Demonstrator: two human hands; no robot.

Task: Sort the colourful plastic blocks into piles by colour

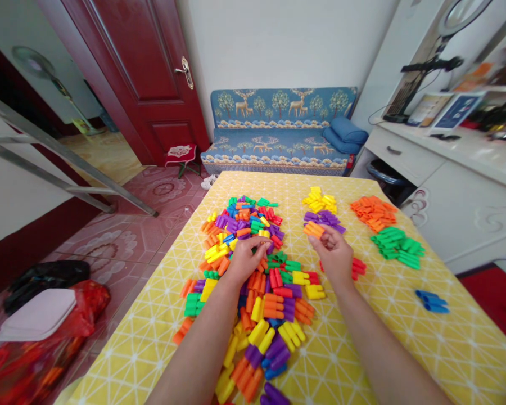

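Observation:
My right hand (335,256) pinches an orange plastic building block (314,229) with finger-like tubes, held above the purple group (325,218). My left hand (248,257) is over the mixed pile of coloured blocks (274,306), its thumb and fingers drawn together. A yellow block (263,233) shows just beyond those fingertips; whether they grip it or another piece is hard to see. Partly behind my right hand lies a small red group (358,268). Sorted groups of yellow (319,199), orange (373,212), green (398,247) and blue blocks (432,301) rest around the right side.
The blocks lie on a table with a yellow patterned cloth (152,349). Beyond it stands a blue sofa (278,138). A white cabinet (455,191) is on the right. To the left are a metal ladder (67,154) and bags (88,301) on the floor.

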